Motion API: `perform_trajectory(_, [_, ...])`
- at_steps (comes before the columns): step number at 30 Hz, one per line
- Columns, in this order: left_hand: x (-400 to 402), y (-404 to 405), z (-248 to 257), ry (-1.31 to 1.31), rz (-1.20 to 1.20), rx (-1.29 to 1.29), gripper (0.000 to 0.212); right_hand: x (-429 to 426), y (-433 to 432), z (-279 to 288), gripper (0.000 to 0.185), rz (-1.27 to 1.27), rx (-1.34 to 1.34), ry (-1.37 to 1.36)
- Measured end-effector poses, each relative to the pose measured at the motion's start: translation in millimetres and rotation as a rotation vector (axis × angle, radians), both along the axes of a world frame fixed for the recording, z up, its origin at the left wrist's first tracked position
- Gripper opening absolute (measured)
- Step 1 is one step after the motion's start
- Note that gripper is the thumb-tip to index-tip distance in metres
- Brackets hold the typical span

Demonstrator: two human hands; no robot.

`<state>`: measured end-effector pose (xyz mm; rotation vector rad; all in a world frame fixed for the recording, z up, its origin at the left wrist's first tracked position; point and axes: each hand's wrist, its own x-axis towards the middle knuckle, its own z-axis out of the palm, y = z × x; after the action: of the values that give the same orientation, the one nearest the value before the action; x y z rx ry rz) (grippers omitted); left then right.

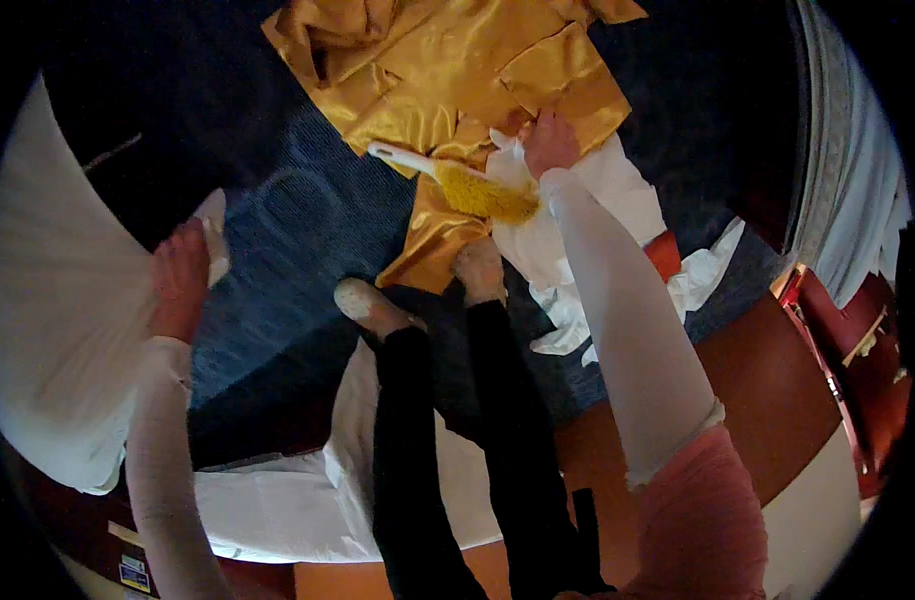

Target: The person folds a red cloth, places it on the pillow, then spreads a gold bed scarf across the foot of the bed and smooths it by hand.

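Note:
On the left, my left hand (179, 277) rests against the edge of a white-covered surface, with a small white piece (215, 229) at its fingers; whether it grips that piece is unclear. My right hand (551, 142) reaches forward to the shiny golden satin cloth (457, 60), where its fingers pinch white material. A brush with yellow bristles (487, 193) and a white handle lies across the golden cloth, left of my right hand. White crumpled cloth or plastic (615, 187) spreads under my right forearm, with a red-orange patch (662, 255) beside it.
Dark blue patterned carpet (300, 202) lies below. My feet stand near the golden cloth's lower end. A white-covered surface (59, 300) rises at the left, and a white-draped item (277, 510) is behind my legs. Grey-blue curtains (847, 165) hang at the right, near reddish furniture (840, 322).

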<state>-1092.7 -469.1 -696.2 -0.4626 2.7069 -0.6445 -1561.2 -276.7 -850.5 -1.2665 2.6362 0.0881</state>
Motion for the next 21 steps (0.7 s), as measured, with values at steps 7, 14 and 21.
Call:
perform_trajectory(7, [-46.1, 65.9, -29.8, 0.136, 0.808, 0.930, 0.030, -1.5, 64.2, 92.6, 0.025, -0.434, -0.349, -0.798])
perform_trajectory(14, [-212.8, 207.8, 103.3, 0.994, 2.202, 2.074, 0.059, 61.8, 126.5, 385.1, 0.029, -0.349, 0.069, -1.058])
perform_trajectory(21, [-172.8, 231.3, 148.6, 0.920, 2.304, 1.865, 0.039, 148.3, 162.9, 588.4, 0.032, -0.221, 0.113, -1.368])
